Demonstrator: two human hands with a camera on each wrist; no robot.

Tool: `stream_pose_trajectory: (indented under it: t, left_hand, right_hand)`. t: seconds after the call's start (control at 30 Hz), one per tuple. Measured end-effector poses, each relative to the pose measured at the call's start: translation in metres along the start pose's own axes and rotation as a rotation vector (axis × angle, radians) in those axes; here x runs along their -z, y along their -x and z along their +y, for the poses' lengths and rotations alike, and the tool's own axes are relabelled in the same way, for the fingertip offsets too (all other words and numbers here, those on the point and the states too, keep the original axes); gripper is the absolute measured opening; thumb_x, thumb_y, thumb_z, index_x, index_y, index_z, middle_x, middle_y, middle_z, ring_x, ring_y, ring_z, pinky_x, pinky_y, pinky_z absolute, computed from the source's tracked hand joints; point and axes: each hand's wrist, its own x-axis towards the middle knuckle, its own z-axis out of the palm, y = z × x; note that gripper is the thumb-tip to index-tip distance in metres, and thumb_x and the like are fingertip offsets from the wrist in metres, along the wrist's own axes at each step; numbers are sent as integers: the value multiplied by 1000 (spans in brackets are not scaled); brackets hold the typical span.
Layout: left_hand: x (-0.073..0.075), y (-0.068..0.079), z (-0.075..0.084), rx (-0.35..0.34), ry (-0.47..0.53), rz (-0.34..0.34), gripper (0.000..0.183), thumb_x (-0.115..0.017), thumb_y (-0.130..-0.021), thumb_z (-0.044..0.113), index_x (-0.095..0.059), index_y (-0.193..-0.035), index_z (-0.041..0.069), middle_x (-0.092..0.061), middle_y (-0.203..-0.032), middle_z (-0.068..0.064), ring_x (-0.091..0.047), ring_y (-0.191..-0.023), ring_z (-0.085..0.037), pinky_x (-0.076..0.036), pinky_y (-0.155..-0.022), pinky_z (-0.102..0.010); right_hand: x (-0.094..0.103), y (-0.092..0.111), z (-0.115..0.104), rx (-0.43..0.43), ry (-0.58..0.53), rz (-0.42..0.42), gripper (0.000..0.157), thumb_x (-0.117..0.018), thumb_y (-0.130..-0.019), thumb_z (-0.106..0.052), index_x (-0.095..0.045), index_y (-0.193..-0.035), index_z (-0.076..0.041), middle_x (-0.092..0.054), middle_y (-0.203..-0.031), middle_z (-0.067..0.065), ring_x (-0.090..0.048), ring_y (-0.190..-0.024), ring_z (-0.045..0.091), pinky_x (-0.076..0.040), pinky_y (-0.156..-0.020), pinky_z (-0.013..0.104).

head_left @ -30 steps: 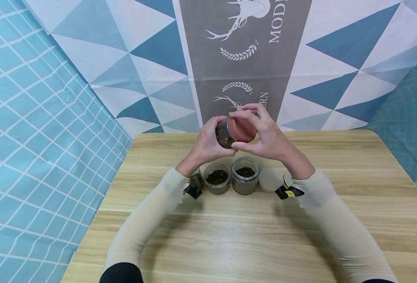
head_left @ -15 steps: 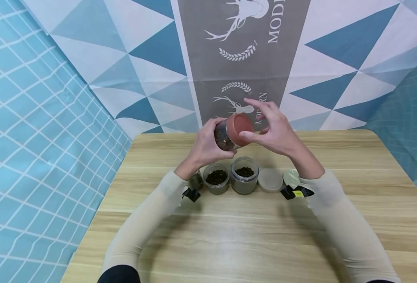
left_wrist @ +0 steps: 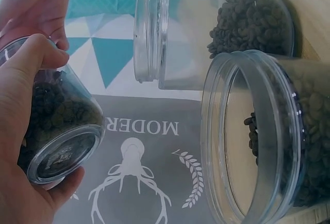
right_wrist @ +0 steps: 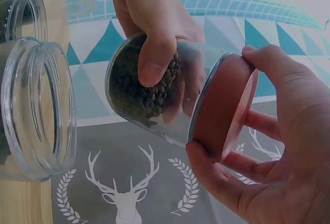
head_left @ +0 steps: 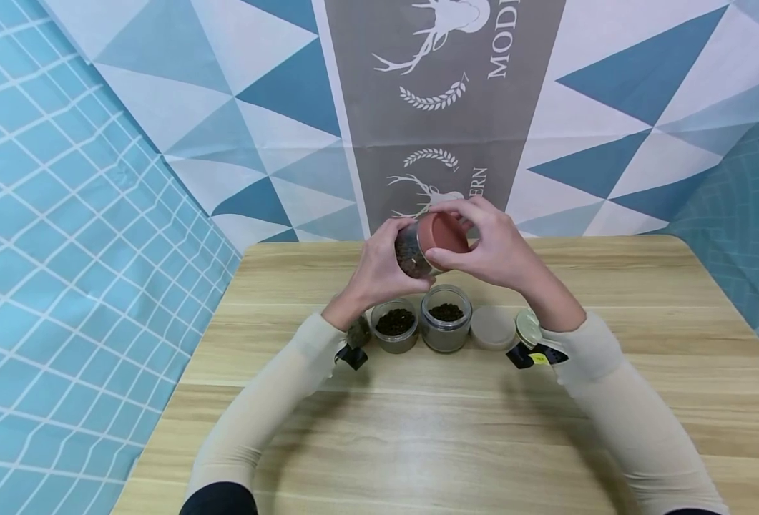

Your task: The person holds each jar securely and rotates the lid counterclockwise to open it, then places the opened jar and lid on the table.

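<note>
My left hand [head_left: 379, 266] grips a clear glass jar [right_wrist: 149, 87] around its body. The jar hangs tilted above the table, part filled with dark, bean-like pieces. A reddish-brown lid [right_wrist: 224, 108] sits on its mouth, facing up and to the right in the head view. My right hand [head_left: 496, 247] holds the lid's rim, thumb on the near side and fingers on the far side. Below stand two uncapped clear jars, a shorter one [head_left: 397, 345] and a taller one [head_left: 446, 337], both with dark pieces inside.
A pale flat lid [head_left: 491, 329] lies right of the taller jar. Beside it is a light green lid [head_left: 529, 327], partly behind the right wrist. Another dark-filled container [head_left: 358, 333] is half hidden by the left wrist. Patterned cloth [head_left: 276, 143] hangs behind the wooden table [head_left: 418, 429].
Half a second ago my right fingers were spread off the lid, with the thumb near it; now they hold its rim again. The left hand keeps the jar in nearly the same place.
</note>
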Motion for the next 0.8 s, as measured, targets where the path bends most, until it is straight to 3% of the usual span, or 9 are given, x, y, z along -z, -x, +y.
stream_pose_trajectory:
  t: [0.3,0.47,0.67,0.8]
  left_hand:
    - [0,-1,0,-1,-5,-6,96,-100,-71,22,-56,-153,-3,-68,-142,-22,-69,-126,-35,-64,-109,-49]
    - [0,-1,-2,6,0,-14,97,-101,-70,22,-56,-152,-3,-68,-140,-21,-69,-124,-34,-64,-108,-48]
    - [2,1,-3,10,18,-29,96,-100,-70,22,-57,-152,-3,-69,-138,-21,-70,-121,-34,-65,-106,-47]
    - [3,2,-3,16,28,-36,96,-100,-69,22,-57,-151,-4,-69,-137,-21,-70,-120,-34,-65,-105,-47]
  right_hand:
    - [-1,0,2,42,11,-5,62,-90,-92,-27,-70,-150,-16,-64,-127,19,-65,-111,31,-65,-82,44]
    - [0,1,6,132,7,-38,65,-90,-92,-19,-68,-153,-16,-62,-136,19,-64,-114,30,-66,-83,44]
    - [2,1,13,333,5,-69,67,-90,-86,-11,-70,-151,-12,-61,-154,18,-55,-146,37,-60,-108,57]
    - [2,1,15,422,-3,-95,66,-88,-84,-7,-72,-148,-12,-59,-159,20,-50,-155,43,-54,-120,65]
